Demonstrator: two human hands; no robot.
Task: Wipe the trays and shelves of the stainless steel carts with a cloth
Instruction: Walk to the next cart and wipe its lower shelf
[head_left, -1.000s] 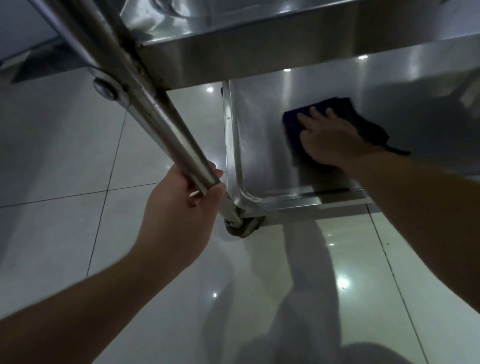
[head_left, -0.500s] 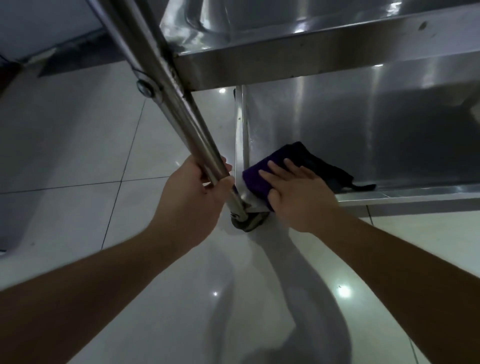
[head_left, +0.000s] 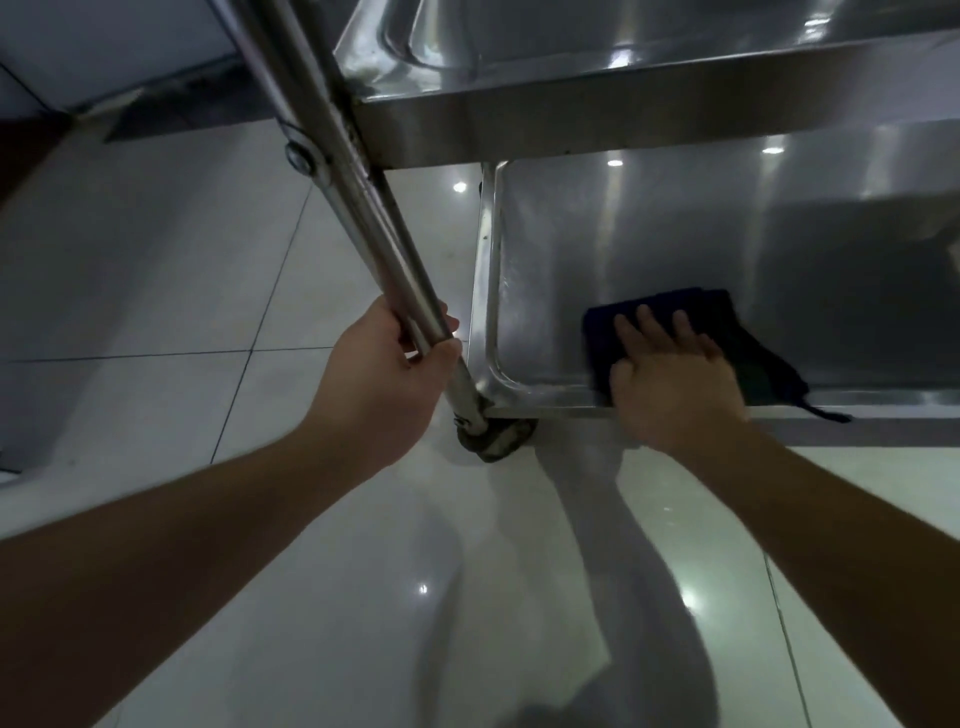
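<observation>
A dark blue cloth (head_left: 748, 343) lies on the bottom shelf (head_left: 649, 249) of the stainless steel cart, near its front rim. My right hand (head_left: 670, 384) presses flat on the cloth with straight, spread fingers. My left hand (head_left: 384, 384) grips the cart's slanted corner post (head_left: 358, 171) low down, just above the caster wheel (head_left: 493, 441). The shelf above (head_left: 623, 119) overhangs the bottom shelf and hides its far part.
Glossy white floor tiles (head_left: 156, 286) spread to the left and in front of the cart. A dark baseboard (head_left: 171, 109) runs along the wall at the upper left. A shadow falls across the floor below my arms.
My right hand has slid the cloth from the shelf's front left corner to the right along the front rim. My left hand stays on the post.
</observation>
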